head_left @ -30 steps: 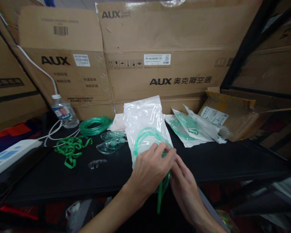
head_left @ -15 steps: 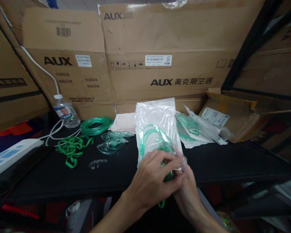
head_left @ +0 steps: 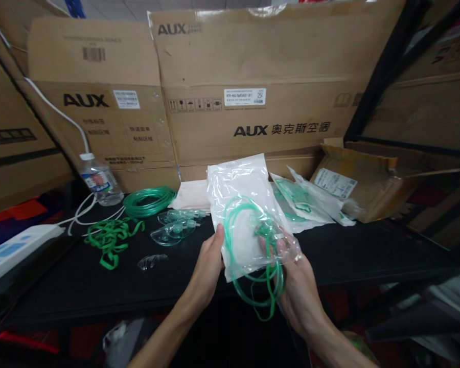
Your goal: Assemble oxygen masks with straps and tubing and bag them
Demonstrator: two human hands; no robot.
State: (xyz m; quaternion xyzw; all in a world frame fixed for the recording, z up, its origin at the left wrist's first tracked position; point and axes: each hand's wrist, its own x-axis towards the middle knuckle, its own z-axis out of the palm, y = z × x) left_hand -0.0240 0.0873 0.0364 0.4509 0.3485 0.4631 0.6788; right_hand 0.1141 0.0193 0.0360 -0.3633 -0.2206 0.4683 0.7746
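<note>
I hold a clear plastic bag (head_left: 240,204) upright above the front edge of the black table (head_left: 368,250). Green tubing (head_left: 253,286) is partly inside it, and a loop hangs out of its open lower end. My left hand (head_left: 207,266) pinches the bag's lower left edge. My right hand (head_left: 297,286) grips the bag's lower right corner together with the tubing, its thumb on the plastic.
On the table lie a green tubing coil (head_left: 148,200), green straps (head_left: 109,237), clear masks (head_left: 174,227), a small clear part (head_left: 151,261), sealed packs (head_left: 310,204), a water bottle (head_left: 99,181) and a power strip (head_left: 11,250). Cardboard boxes (head_left: 253,76) stand behind; an open box (head_left: 368,179) is right.
My left hand has come off the tubing and shifted to the bag's left edge. The bag is lifted and a loop of green tubing now hangs below it.
</note>
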